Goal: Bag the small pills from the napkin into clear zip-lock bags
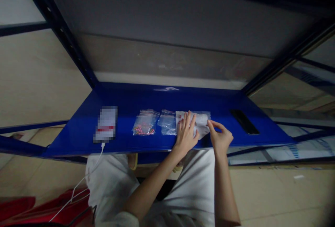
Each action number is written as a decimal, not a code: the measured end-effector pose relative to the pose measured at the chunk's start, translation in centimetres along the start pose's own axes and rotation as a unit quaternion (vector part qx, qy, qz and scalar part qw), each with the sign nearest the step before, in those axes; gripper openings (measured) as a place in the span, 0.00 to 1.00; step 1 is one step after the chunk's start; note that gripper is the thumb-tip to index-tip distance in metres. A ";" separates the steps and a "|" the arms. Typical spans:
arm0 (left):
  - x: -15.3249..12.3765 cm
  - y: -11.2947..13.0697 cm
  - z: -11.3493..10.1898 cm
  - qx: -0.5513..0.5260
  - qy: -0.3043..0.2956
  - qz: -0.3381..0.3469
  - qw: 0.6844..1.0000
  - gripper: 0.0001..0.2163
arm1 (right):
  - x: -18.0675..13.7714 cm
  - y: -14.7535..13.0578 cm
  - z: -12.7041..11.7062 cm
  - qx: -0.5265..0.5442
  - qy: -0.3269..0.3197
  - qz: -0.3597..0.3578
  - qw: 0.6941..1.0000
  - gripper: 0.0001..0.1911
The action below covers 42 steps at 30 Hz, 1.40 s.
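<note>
A thin white sheet lies on the blue shelf, with the clear edge of a plastic bag showing around it. My left hand rests flat on the sheet, fingers spread. Small dark-red spots or pieces show by its fingertips; their kind is unclear. At the bag's right edge, my right hand has thumb and forefinger pinched together. Left of the sheet are flat clear zip bags, partly under it. Further left, more zip bags hold pink, orange and green beads.
A phone with a white charging cable lies on the left of the blue shelf. A dark phone lies at the right. Blue posts and a back panel frame the shelf.
</note>
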<state>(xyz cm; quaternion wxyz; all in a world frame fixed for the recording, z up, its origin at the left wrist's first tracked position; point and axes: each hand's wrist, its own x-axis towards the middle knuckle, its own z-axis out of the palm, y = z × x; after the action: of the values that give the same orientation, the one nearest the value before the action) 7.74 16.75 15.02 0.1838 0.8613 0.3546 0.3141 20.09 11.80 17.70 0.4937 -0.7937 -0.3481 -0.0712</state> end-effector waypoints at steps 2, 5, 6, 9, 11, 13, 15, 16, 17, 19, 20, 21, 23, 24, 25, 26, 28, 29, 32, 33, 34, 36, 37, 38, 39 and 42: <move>0.1 -0.1 0.1 -0.003 0.008 0.000 1.000 0.30 | 0.6 -0.7 -0.3 -0.017 0.001 -0.044 0.999 0.20; 0.2 -0.3 0.3 -0.010 0.018 -0.004 1.000 0.30 | 1.7 -1.4 -0.5 -0.016 -0.018 -0.093 0.995 0.19; 0.2 -0.3 0.3 -0.012 0.019 -0.004 1.000 0.30 | 2.1 -1.5 -0.6 -0.016 -0.027 -0.105 0.994 0.19; 0.2 -0.3 0.4 -0.012 0.016 -0.001 1.000 0.30 | 2.7 -1.8 -0.5 -0.019 -0.053 -0.131 0.990 0.18; 0.2 -0.2 0.3 -0.011 0.015 -0.003 1.000 0.30 | 2.9 -1.9 -0.4 -0.020 -0.066 -0.137 0.988 0.17; 0.2 -0.2 0.4 -0.010 0.017 -0.005 1.000 0.31 | 3.0 -2.1 -0.3 -0.015 -0.080 -0.139 0.987 0.17; 0.2 -0.2 0.4 -0.010 0.018 -0.006 1.000 0.31 | 3.0 -2.3 -0.1 -0.008 -0.089 -0.139 0.986 0.18; 0.2 -0.2 0.5 -0.010 0.018 -0.006 1.000 0.31 | 3.0 -2.4 0.0 -0.002 -0.091 -0.136 0.986 0.18; 0.3 -0.3 0.5 -0.010 0.017 -0.006 1.000 0.31 | 3.1 -2.4 0.0 0.003 -0.093 -0.133 0.987 0.18; 0.3 -0.4 0.6 -0.012 0.016 -0.007 1.000 0.30 | 3.2 -2.3 0.2 0.013 -0.095 -0.122 0.988 0.19; 0.4 -0.4 0.6 -0.013 0.017 -0.008 1.000 0.30 | 3.3 -2.3 0.2 0.016 -0.097 -0.117 0.988 0.19; 0.4 -0.4 0.7 -0.015 0.019 -0.008 1.000 0.30 | 3.4 -2.2 0.3 0.019 -0.102 -0.115 0.988 0.19; 0.5 -0.4 0.7 -0.019 0.022 -0.010 1.000 0.29 | 3.5 -1.9 0.3 0.017 -0.113 -0.115 0.987 0.19; 0.5 -0.4 0.7 -0.022 0.024 -0.010 0.999 0.29 | 3.6 -1.7 0.3 0.013 -0.119 -0.118 0.986 0.18; 0.6 -0.4 0.7 -0.023 0.024 -0.010 0.999 0.29 | 3.6 -1.5 0.3 0.008 -0.125 -0.120 0.985 0.18; 0.6 -0.5 0.6 -0.024 0.025 -0.010 0.999 0.29 | 3.7 -1.4 0.3 0.005 -0.128 -0.122 0.984 0.17; 0.7 -0.5 0.6 -0.025 0.028 -0.011 0.999 0.29 | 3.7 -1.2 0.3 0.005 -0.131 -0.125 0.983 0.16; 0.8 -0.5 0.6 -0.024 0.031 -0.012 0.999 0.28 | 3.7 -1.2 0.3 0.010 -0.131 -0.125 0.983 0.15; 0.8 -0.6 0.6 -0.025 0.035 -0.015 0.999 0.28 | 3.8 -1.3 0.3 0.034 -0.130 -0.118 0.984 0.15; 0.8 -0.6 0.6 -0.025 0.036 -0.016 0.999 0.29 | 3.7 -1.5 0.3 0.043 -0.130 -0.113 0.984 0.15; 0.9 -0.6 0.7 -0.025 0.036 -0.018 0.999 0.29 | 3.7 -1.6 0.3 0.052 -0.128 -0.106 0.985 0.15; 0.9 -0.6 0.7 -0.025 0.037 -0.020 0.999 0.28 | 3.7 -1.8 0.3 0.064 -0.128 -0.097 0.985 0.17; 0.9 -0.7 0.8 -0.025 0.036 -0.022 0.999 0.28 | 3.7 -1.9 0.3 0.067 -0.128 -0.096 0.985 0.17; 0.9 -0.7 0.9 -0.025 0.036 -0.023 0.999 0.28 | 3.7 -2.0 0.2 0.067 -0.128 -0.098 0.985 0.18; 0.9 -0.7 0.9 -0.025 0.034 -0.024 0.999 0.28 | 3.6 -2.1 0.2 0.065 -0.127 -0.101 0.985 0.18; 0.8 -0.8 1.0 -0.025 0.025 -0.018 0.999 0.28 | 3.4 -2.1 0.3 0.062 -0.133 -0.114 0.983 0.19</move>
<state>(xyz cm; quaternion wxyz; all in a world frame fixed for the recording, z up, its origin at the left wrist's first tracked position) 8.49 17.81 14.20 0.2018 0.8418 0.3664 0.3413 21.27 14.32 20.65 0.4802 -0.7187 -0.5029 0.0007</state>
